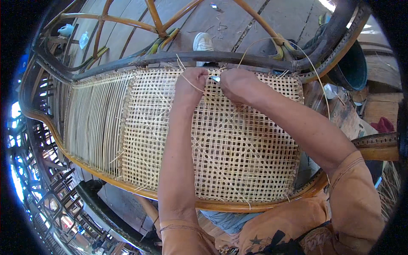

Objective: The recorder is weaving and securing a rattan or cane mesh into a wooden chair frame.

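A woven cane panel (238, 157) with an open lattice is stretched in a curved rattan frame (182, 59) in front of me. Both my hands are at its far edge, close together. My left hand (191, 85) has its fingers curled down onto the weave, with a loose cane strand crossing it; what the fingertips pinch is hidden. In the closed fingers of my right hand (236, 85) is a small shiny metal tool (215, 78), its tip pointing toward my left hand. A long thin cane strand (312, 63) arcs from near my right hand over to the right.
Left of the lattice, parallel cane strands (93, 119) span the frame unwoven. A dark green bucket (352, 68) stands at the far right. Beyond the frame are a white shoe (204, 42) and a plastic bag (84, 40) on the plank floor. Dark frames (51, 204) crowd the lower left.
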A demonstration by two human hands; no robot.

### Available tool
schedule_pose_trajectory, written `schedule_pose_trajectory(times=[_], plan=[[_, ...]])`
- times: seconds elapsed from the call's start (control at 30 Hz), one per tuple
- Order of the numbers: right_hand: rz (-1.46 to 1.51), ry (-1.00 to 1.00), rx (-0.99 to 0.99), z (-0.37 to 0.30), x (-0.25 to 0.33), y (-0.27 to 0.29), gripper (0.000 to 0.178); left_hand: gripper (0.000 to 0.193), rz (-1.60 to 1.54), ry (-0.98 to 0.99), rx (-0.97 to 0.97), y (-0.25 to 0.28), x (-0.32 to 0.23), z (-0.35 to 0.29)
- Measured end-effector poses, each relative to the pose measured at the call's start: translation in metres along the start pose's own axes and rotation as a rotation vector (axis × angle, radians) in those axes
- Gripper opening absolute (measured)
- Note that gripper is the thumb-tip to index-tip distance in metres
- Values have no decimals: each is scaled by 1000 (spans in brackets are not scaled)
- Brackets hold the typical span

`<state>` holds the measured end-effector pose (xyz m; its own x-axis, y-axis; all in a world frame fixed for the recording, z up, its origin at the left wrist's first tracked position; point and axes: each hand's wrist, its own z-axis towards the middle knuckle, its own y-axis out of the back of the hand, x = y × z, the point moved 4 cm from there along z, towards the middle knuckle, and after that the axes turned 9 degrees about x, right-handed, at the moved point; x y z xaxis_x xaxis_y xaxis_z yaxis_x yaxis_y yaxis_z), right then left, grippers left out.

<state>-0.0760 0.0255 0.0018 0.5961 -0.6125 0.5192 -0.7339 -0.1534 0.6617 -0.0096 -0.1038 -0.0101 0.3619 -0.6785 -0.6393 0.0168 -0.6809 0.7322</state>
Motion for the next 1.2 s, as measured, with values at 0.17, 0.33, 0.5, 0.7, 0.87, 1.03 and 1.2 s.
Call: schedule_pose_trajectory(times=[0.17,0.33,0.5,0.7,0.87,1.03,1.2], plan=[[1,56,-130,-4,3,-2,16,19,91,28,78,1,-3,1],[35,-27,-93,-13,3,-6,16,18,121,6,77,0,-4,4],[91,-149,-114,-14,8,-11,17,18,139,23,101,2,-7,4],[103,-170,-163,-18,7,-12,18,16,200,-25,126,-2,-17,13],[126,-122,-226,-21,10,-10,19,18,174,14,327,4,-14,24],[-6,-104,-104,-19,-2,2,19,19,234,-85,272,-1,-11,27],[-144,-36,-45,-7,-12,16,21,14,163,-132,221,-1,-8,20]])
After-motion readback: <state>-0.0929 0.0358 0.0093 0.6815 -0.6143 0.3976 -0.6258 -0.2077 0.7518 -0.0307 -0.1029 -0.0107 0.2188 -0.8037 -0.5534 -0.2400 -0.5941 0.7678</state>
